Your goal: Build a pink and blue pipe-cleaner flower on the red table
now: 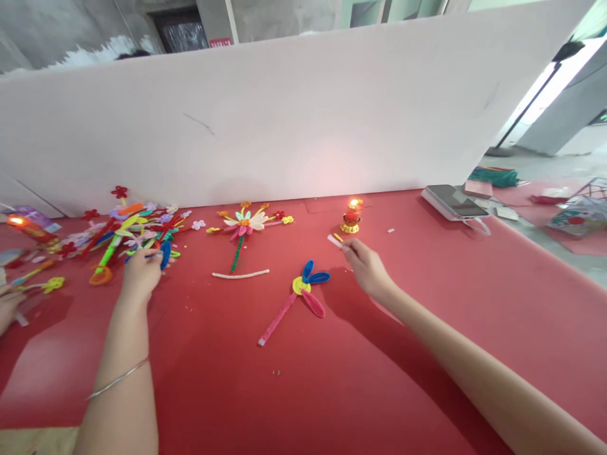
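Both arms are bare and stretch forward, spread well apart. The left arm runs almost straight ahead, its wrist level, and the left hand (140,275) lies palm down with the back toward the camera; its fingers curl under out of sight, so their grip cannot be told. The right arm comes in from the lower right on a long diagonal, and the right hand (367,265) is extended with its fingertips pinched on a small white piece (333,241).

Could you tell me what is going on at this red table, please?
A person is working with pipe-cleaner flowers. The left hand reaches into the colourful pile, gripping a blue piece. The right hand holds a small white piece near the lit candle. A blue-petalled flower lies between them.
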### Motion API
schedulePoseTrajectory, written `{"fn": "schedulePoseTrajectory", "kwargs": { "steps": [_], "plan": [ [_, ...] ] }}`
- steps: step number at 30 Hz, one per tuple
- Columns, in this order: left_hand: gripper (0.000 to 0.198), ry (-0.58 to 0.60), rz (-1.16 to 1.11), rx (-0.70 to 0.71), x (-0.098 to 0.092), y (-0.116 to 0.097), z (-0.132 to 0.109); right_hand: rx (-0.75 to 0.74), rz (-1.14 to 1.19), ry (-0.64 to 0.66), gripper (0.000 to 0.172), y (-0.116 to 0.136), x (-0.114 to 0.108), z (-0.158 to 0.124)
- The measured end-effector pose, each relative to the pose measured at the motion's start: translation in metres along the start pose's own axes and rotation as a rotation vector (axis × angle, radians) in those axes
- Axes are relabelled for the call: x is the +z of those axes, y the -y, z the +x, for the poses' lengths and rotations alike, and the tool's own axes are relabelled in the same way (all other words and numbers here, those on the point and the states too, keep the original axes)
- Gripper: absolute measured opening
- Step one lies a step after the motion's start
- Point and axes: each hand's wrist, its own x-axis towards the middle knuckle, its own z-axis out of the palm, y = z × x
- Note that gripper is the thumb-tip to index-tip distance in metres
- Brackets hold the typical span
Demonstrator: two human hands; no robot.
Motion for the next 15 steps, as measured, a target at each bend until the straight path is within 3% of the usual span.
{"fn": "schedulePoseTrajectory", "kwargs": {
  "steps": [2, 3, 5, 8, 12, 15],
  "plan": [
    [0.01, 0.048, -0.147, -0.031, 0.011, -0.007, -0.004, -0.026, 0.055, -0.112, 0.02, 0.002, -0.022, 0.021],
    [0.016, 0.086, -0.327, -0.074, 0.019, -0.013, -0.009, -0.052, 0.089, -0.181, 0.019, 0.003, -0.035, 0.032],
    [0.023, 0.136, -0.424, -0.077, 0.042, -0.031, -0.024, -0.083, 0.184, -0.296, 0.018, 0.006, -0.058, 0.053],
    [0.028, 0.341, -0.599, -0.012, 0.08, -0.061, -0.06, -0.075, 0.354, -0.434, 0.017, 0.004, -0.08, 0.078],
    [0.027, 0.657, -0.701, 0.043, 0.118, -0.08, -0.11, 0.076, 0.584, -0.495, 0.018, -0.013, -0.076, 0.095],
    [0.024, 0.77, -0.705, 0.033, 0.131, -0.076, -0.128, 0.186, 0.752, -0.446, 0.019, -0.033, -0.063, 0.1]
  ]
}}
